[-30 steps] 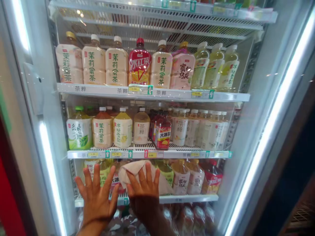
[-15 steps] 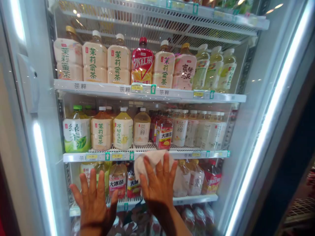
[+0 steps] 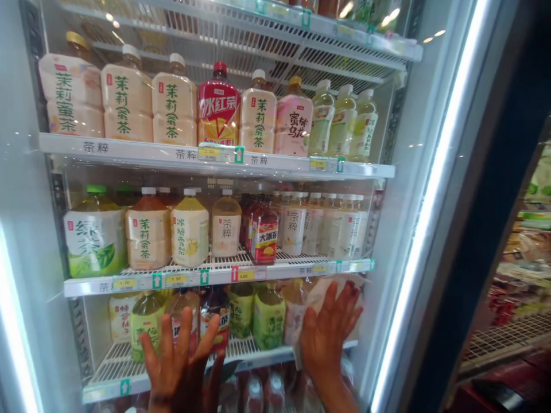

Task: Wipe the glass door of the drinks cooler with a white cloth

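My right hand (image 3: pixel 329 330) presses a white cloth (image 3: pixel 318 292) flat, its fingers stretched over it. The cloth lies against what looks like the glass front of a drinks fridge, before the right part of the lower shelf. At the lower middle my left hand (image 3: pixel 183 364) is raised with its fingers spread, holding nothing. Whether it touches the glass I cannot tell. Behind it stand a green tea bottle (image 3: pixel 144 324) and a dark bottle (image 3: pixel 215 312), partly covered by the fingers.
Bottled teas line the upper shelf (image 3: pixel 146 150) and the middle shelf (image 3: pixel 224 276). A bright light strip (image 3: pixel 424 212) runs down the fridge's right side, beside a dark frame (image 3: pixel 482 212). Further right, packaged goods lie on a wire rack (image 3: pixel 495 341).
My right hand has slid the cloth to the right across the glass. My left hand has also shifted right, still spread. The view has turned right, showing the rack outside.
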Motion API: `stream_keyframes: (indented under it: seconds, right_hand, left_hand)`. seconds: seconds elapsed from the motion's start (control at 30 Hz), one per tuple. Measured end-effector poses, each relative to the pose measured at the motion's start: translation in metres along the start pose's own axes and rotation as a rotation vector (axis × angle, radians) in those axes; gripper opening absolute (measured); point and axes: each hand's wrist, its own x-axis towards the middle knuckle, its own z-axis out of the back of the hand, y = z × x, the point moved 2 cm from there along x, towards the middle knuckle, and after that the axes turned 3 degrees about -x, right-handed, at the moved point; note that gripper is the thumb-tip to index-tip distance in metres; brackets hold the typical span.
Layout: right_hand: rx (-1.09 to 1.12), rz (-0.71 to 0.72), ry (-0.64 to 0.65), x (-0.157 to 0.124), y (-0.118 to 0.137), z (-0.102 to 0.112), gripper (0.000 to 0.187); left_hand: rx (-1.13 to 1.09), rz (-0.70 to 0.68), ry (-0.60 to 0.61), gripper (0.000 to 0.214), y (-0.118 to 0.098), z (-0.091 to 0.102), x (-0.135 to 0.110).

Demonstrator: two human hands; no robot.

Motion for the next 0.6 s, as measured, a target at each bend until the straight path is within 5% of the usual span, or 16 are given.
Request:
stream_keyframes:
  seconds: [0.1,0.17,0.3,0.37,0.5,0.53,0.6]
  right_hand:
    - [0.003,0.348,0.093,0.002,0.001,0.0,0.069]
    - [0.003,0.424,0.112,0.007,-0.012,0.0,0.069]
    - [-0.002,-0.113,-0.032,0.025,-0.054,0.002,0.066]
    - [-0.002,-0.207,-0.048,0.024,-0.054,0.004,0.066]
    - [-0.007,0.426,0.132,0.016,-0.023,0.004,0.071]
    - [-0.012,0.488,0.138,0.02,-0.02,0.005,0.071]
    - [-0.021,0.309,0.064,0.035,-0.023,0.006,0.07]
  left_hand:
    - [0.031,-0.047,-0.012,0.089,-0.015,-0.004,0.006]
    - [0.009,-0.06,-0.013,0.089,-0.024,-0.006,0.011]
    - [-0.013,-0.06,0.001,0.088,-0.037,-0.008,0.016]
    - [-0.001,-0.068,0.003,0.088,-0.039,-0.008,0.017]
    - [-0.02,-0.057,-0.014,0.089,-0.035,-0.008,0.019]
    - [-0.025,-0.042,-0.023,0.089,-0.033,-0.007,0.019]
    - [-0.033,-0.002,-0.032,0.089,-0.026,-0.005,0.019]
